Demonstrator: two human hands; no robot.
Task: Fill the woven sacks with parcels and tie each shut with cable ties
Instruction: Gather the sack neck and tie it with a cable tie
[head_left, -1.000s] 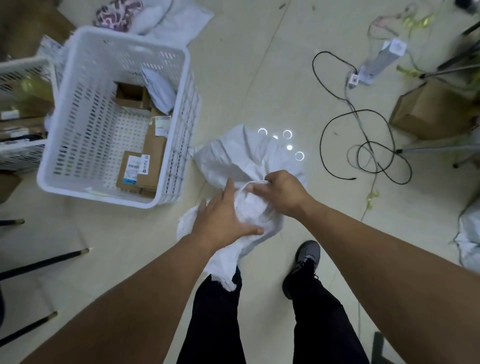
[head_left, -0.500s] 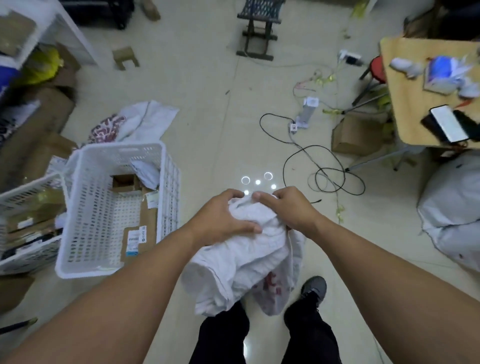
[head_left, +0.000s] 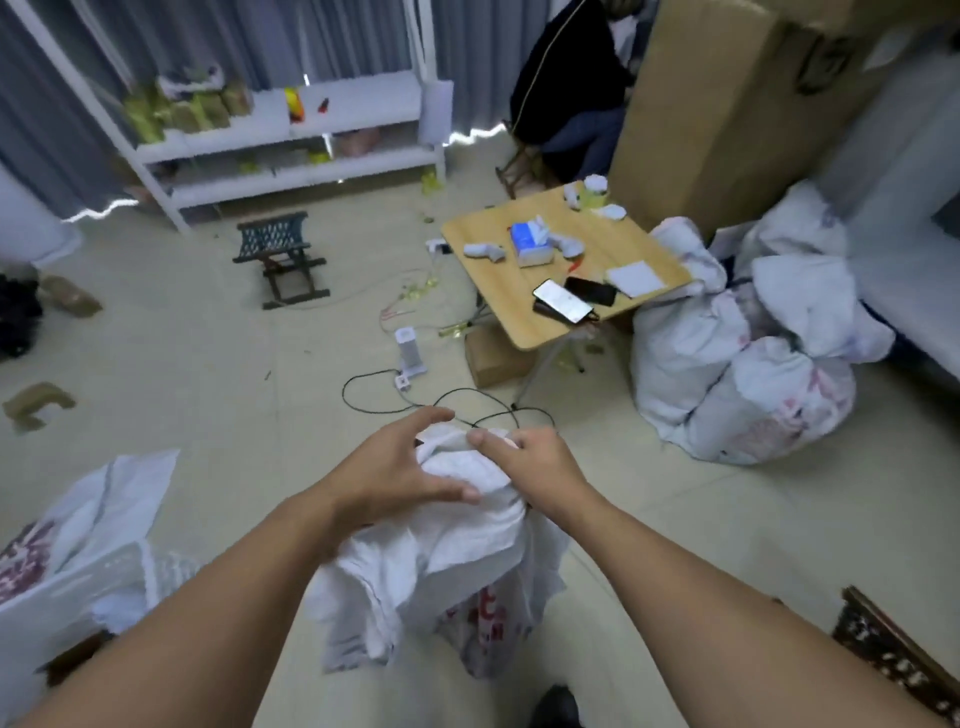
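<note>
A white woven sack (head_left: 441, 561) with red print hangs crumpled in front of me, lifted off the floor. My right hand (head_left: 530, 462) pinches the bunched top of the sack. My left hand (head_left: 395, 467) curls its fingers around the same bunched top from the left side, thumb along the cloth. Several filled white sacks (head_left: 737, 364) lie in a heap at the right. No cable tie is visible in either hand.
A low wooden table (head_left: 519, 317) with phones and a tissue pack stands ahead right. A black cable (head_left: 395, 400) and power strip (head_left: 410, 348) lie on the floor ahead. A folding stool (head_left: 280, 260), white shelving (head_left: 291, 135), more white bags (head_left: 78, 545) at left.
My view has swung up from the floor and the white basket to the room ahead. Both hands have raised the sack, still holding its bunched top.
</note>
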